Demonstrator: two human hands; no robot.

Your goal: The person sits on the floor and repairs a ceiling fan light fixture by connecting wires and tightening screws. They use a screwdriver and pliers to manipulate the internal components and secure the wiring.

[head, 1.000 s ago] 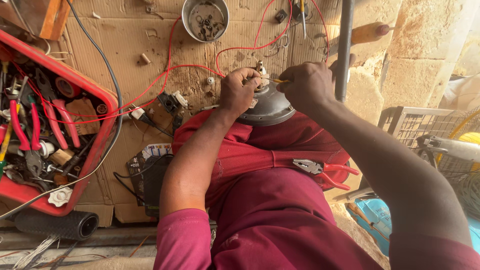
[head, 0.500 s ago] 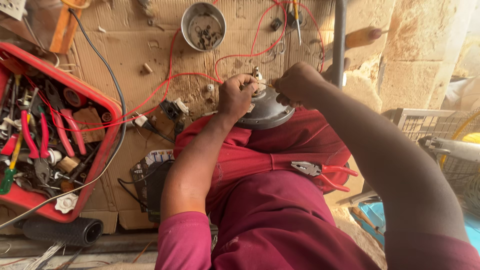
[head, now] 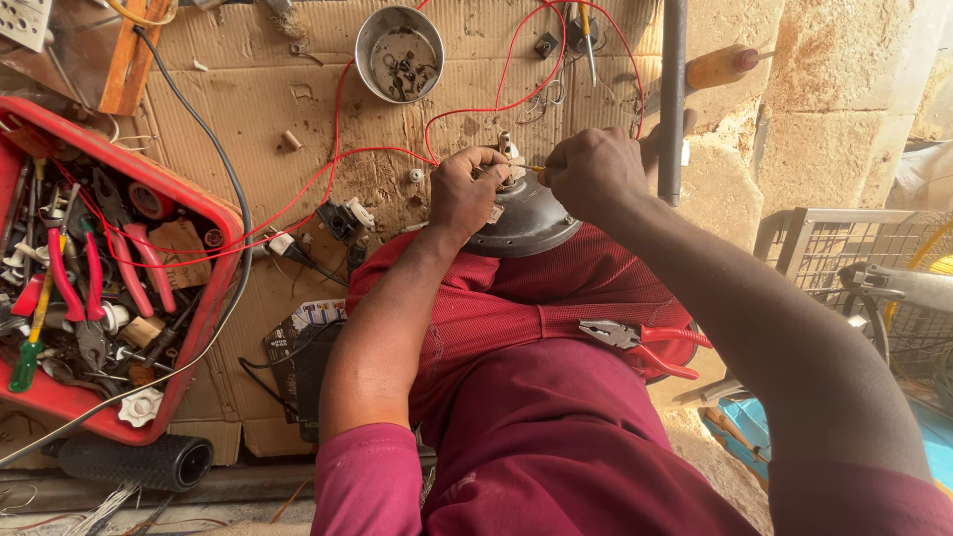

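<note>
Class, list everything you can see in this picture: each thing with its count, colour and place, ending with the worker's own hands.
Motor housing: one, grey, on the lap.
Wire: one, red, looping over cardboard.
Pliers: one, red-handled, on the thigh.
Metal bowl: one, silver, top centre.
Tool tray: one, red, left.
Cardboard: brown, underneath.
Wire cage: one, grey, right.
Left hand: gripping the housing's top.
Right hand: pinching a small yellow-tipped piece there.

A red tool tray [head: 213,213] of pliers and screwdrivers lies at the left on flattened cardboard [head: 248,89], a round metal bowl [head: 400,40] of small parts sits far off, red-handled pliers [head: 645,345] rest on red cloth [head: 516,308], and a wire cage [head: 824,248] stands right
</note>
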